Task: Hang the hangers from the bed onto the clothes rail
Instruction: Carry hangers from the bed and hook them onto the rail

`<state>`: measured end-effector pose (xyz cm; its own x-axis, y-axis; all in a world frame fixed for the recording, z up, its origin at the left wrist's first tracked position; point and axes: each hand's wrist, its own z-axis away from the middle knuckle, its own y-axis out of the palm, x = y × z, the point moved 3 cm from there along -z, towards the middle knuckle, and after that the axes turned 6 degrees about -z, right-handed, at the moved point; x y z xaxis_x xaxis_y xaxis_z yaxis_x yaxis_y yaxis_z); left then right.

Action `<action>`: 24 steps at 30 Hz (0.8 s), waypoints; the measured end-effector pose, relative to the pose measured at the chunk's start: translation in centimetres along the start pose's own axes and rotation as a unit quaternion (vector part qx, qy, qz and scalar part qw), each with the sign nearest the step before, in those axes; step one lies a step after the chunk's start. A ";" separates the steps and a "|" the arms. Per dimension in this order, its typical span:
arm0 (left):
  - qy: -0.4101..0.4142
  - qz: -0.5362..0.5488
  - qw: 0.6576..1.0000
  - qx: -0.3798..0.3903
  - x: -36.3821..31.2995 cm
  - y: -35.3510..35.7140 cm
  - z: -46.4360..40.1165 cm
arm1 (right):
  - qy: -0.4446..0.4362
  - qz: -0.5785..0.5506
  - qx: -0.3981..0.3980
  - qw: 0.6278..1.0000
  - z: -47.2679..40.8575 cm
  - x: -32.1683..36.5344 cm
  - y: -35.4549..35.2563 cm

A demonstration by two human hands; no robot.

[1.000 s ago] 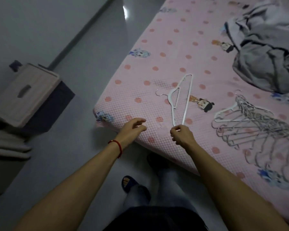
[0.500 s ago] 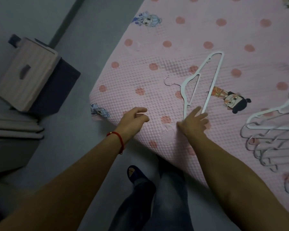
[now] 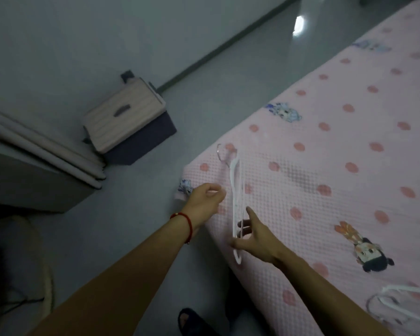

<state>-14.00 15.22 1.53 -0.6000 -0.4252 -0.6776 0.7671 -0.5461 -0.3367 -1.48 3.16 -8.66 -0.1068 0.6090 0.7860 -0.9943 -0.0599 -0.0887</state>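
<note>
Dim, bluish picture; a bright glare patch on the glossy grey floor (image 3: 299, 25) at upper right; moving parts smeared.

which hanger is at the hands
The lone white hanger at the bed's corner, its end in the right hand; the others lie apart, lower right.

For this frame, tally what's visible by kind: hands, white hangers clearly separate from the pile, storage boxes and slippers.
Hands: 2, left hand and right hand
White plastic hanger with metal hook, lifted at the bed edge: 1
Heap of pale hangers at lower right: 1, individual count unclear
Wood-topped dark storage box: 1
Dark slipper: 1
Total: 6
</note>
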 end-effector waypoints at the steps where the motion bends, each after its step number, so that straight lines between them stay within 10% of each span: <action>1: 0.001 0.017 1.000 -0.015 -0.2 -1.6 0.4 | -0.012 0.010 0.043 0.999 0.2 2.1 0.8; 11: 0.046 0.269 0.949 -0.159 6.5 -18.9 13.9 | -0.140 0.213 0.347 0.902 3.1 18.3 15.9; 15: 0.073 0.316 0.915 -0.241 12.2 -24.0 21.5 | -0.299 0.403 0.293 0.814 6.7 26.2 23.1; 19: 0.078 0.345 0.882 -0.310 18.1 -27.5 29.8 | -0.544 0.322 0.235 0.738 13.6 34.9 31.8; 24: 0.081 0.358 0.851 -0.376 25.7 -29.8 39.8 | -0.630 0.349 0.315 0.619 22.7 36.5 44.1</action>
<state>-61.31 -8.18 20.18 0.0754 -0.3163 -0.9457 0.8872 0.4541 -0.0812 -49.41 4.81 30.02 -0.0383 -0.8140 0.5796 -0.4669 -0.4982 -0.7306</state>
